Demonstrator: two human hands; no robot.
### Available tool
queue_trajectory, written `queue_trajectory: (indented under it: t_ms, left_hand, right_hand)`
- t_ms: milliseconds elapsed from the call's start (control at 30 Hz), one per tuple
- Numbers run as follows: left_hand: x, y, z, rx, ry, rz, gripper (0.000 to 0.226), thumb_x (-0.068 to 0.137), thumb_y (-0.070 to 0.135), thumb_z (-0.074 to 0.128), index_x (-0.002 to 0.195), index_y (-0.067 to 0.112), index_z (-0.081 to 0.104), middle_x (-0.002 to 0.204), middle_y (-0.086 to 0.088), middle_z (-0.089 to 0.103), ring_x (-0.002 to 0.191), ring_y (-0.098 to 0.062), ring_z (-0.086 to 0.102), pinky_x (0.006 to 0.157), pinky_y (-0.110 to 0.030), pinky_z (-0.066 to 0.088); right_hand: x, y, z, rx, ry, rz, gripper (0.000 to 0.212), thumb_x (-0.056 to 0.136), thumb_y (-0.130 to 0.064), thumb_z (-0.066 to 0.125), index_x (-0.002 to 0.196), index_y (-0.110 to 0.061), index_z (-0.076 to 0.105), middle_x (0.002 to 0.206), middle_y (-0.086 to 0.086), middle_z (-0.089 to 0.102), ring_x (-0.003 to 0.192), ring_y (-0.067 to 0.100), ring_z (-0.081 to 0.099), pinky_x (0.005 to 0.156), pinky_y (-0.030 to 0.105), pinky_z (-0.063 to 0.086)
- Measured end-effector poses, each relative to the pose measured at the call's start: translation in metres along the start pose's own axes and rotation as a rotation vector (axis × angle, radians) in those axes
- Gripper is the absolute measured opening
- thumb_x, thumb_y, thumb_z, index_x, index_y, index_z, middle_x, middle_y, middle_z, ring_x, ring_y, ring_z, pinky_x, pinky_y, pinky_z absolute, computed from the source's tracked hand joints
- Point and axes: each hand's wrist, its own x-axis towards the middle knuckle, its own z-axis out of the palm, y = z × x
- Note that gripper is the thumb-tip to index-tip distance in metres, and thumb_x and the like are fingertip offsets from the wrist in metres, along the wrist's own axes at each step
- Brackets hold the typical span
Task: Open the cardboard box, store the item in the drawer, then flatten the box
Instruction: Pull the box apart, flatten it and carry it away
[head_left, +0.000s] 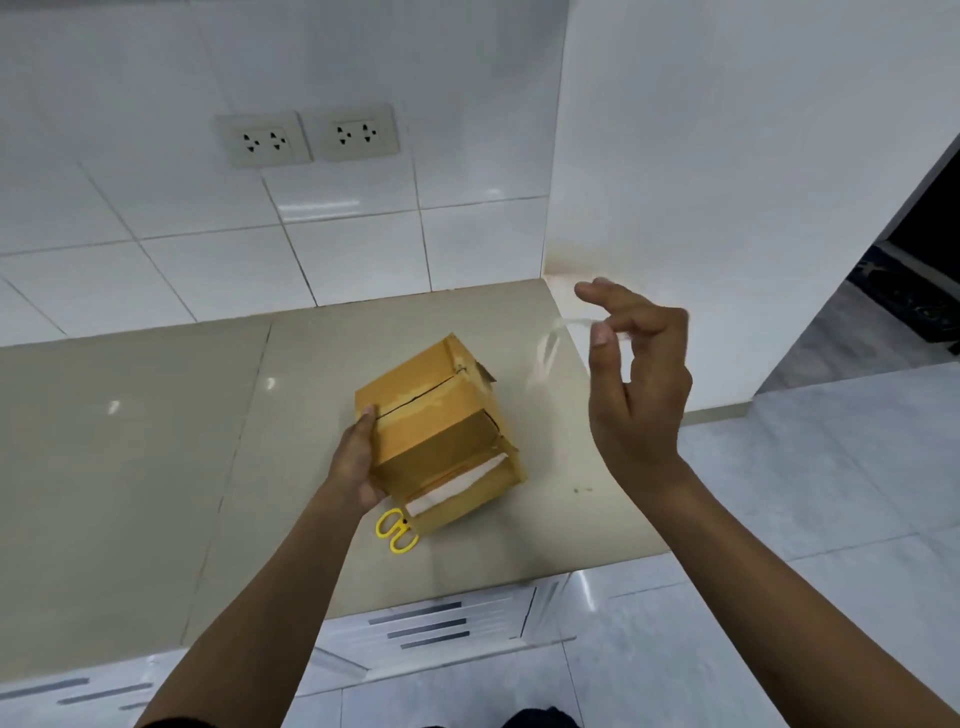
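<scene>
The left hand grips the cardboard box on the surface, hiding its left edge. The right hand pinches blurred clear tape. The box covers the blades of the yellow scissors.

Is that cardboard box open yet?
Partly: the cardboard box top flaps are closed, but a side gapes, showing something white inside.

Matt brown cardboard box, glossy clear tape, shiny yellow plastic scissor handles, polished beige worktop, gleaming white tiles.
</scene>
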Motion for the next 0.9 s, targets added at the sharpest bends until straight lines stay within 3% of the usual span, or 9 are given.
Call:
queue_trajectory:
  t_ms: [100,200,333,467,567,733,900]
  left_hand:
    - [0.005,0.001,-0.003,0.012,0.018,0.016,0.053,0.088,0.057,0.056,0.13,0.026,0.047,0.12,-0.009,0.061,0.106,-0.031,0.06,0.074,-0.044,0.053]
    - [0.009,-0.001,0.0,0.05,0.029,0.033,0.058,0.088,0.058,0.055,0.134,0.025,0.046,0.132,-0.01,0.057,0.116,-0.033,0.057,0.087,-0.05,0.05]
    - [0.011,-0.005,0.007,0.071,0.041,0.051,0.059,0.09,0.057,0.054,0.138,0.025,0.044,0.135,-0.01,0.056,0.117,-0.032,0.056,0.084,-0.048,0.05]
    - [0.014,-0.008,0.011,0.084,0.05,0.047,0.06,0.089,0.057,0.055,0.138,0.025,0.044,0.137,-0.011,0.054,0.12,-0.034,0.055,0.087,-0.05,0.049]
    - [0.015,-0.01,0.012,0.1,0.045,0.048,0.059,0.09,0.056,0.054,0.139,0.025,0.043,0.139,-0.01,0.053,0.122,-0.034,0.054,0.087,-0.049,0.049]
    - [0.019,-0.014,0.014,0.116,0.033,0.059,0.059,0.091,0.056,0.053,0.139,0.023,0.044,0.139,-0.011,0.053,0.122,-0.035,0.053,0.087,-0.049,0.049]
    - [0.021,-0.014,0.016,0.143,0.046,0.065,0.058,0.09,0.056,0.054,0.139,0.026,0.044,0.141,-0.01,0.052,0.124,-0.035,0.051,0.097,-0.054,0.047]
  right_hand:
    - [0.002,0.001,-0.01,0.051,0.103,0.134,0.019,0.095,-0.011,0.051,0.096,-0.029,0.046,0.096,0.007,0.07,0.102,0.024,0.067,0.088,0.039,0.053]
    - [-0.012,0.019,-0.022,0.045,0.174,0.411,0.017,0.088,-0.015,0.061,0.09,-0.021,0.045,0.077,0.0,0.067,0.077,0.026,0.071,0.068,0.047,0.058]
    - [-0.056,0.061,-0.042,-0.006,0.266,0.774,0.023,0.084,-0.009,0.063,0.089,-0.017,0.043,0.079,0.009,0.061,0.061,0.023,0.071,0.052,0.039,0.06]
    - [-0.104,0.103,-0.065,-0.203,0.312,1.034,0.026,0.081,-0.006,0.062,0.09,-0.019,0.042,0.085,0.013,0.062,0.061,0.024,0.07,0.052,0.037,0.06]
    - [-0.131,0.124,-0.078,-0.372,0.266,1.127,0.028,0.08,-0.009,0.061,0.094,-0.019,0.039,0.078,0.006,0.064,0.065,0.027,0.069,0.062,0.045,0.059]
    - [-0.148,0.14,-0.085,-0.626,0.132,1.137,0.039,0.079,-0.016,0.063,0.104,-0.021,0.033,0.086,0.002,0.066,0.063,0.01,0.056,0.055,0.03,0.039]
    - [-0.15,0.145,-0.086,-0.731,0.032,1.172,0.049,0.077,-0.02,0.065,0.114,-0.017,0.033,0.092,0.001,0.063,0.063,0.017,0.055,0.055,0.029,0.037]
